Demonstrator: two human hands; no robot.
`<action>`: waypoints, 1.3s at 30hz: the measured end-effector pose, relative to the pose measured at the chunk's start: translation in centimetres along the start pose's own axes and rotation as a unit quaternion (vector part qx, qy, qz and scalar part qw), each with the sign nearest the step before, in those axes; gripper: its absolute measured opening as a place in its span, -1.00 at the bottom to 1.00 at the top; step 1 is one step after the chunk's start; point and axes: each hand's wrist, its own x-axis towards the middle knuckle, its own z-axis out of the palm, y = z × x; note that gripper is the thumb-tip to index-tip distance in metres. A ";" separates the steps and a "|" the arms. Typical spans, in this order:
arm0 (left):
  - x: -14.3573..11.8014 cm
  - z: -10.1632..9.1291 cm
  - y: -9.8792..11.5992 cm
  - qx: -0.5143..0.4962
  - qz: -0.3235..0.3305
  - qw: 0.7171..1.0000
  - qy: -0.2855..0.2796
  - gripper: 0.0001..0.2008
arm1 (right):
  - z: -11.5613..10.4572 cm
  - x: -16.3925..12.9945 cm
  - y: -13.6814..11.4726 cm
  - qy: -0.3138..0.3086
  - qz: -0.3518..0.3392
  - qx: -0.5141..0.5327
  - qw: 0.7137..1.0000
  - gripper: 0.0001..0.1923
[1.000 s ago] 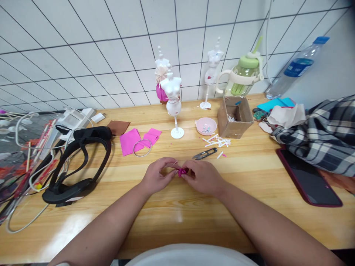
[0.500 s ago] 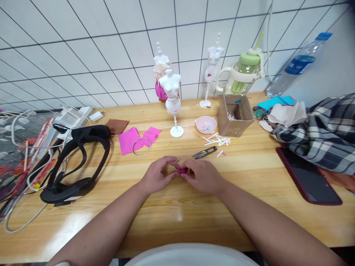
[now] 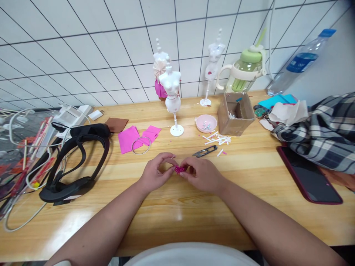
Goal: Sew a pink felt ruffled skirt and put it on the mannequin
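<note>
A small pleated magenta piece (image 3: 179, 169), fanned out in folds, is held low over the wooden table between my two hands. My left hand (image 3: 157, 173) pinches its left edge, the index finger arched above the thumb. A thin pale bit shows at that index fingertip, too small to name. On the other side, my right hand (image 3: 202, 174) grips the piece between thumb and curled fingers, which partly hide it. Black thread snips (image 3: 205, 151) lie just beyond my right hand. Magenta sheets (image 3: 129, 139) and a metal ring (image 3: 133, 146) rest farther off to the left.
White mini dress forms (image 3: 173, 94) stand toward the tiled wall. Right of them are a pink dish (image 3: 206, 123) of beads, white paper strips (image 3: 219, 139), a cardboard box (image 3: 235, 122) and a phone (image 3: 309, 177). A black head strap (image 3: 80, 166) lies left.
The magenta piece has spread into a wider fan and shows more of its folds. My left hand has shifted slightly left, still pinching its edge.
</note>
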 end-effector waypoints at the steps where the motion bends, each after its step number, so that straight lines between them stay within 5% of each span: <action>1: 0.0 0.0 0.1 -0.001 -0.001 1.000 0.005 -0.66 | 0.0 0.0 0.0 0.002 0.000 0.011 1.000 -0.85; 39: -0.1 -0.1 0.1 -0.026 0.028 0.999 0.018 -0.63 | 0.0 -0.1 0.5 0.032 -0.005 0.043 0.999 -0.74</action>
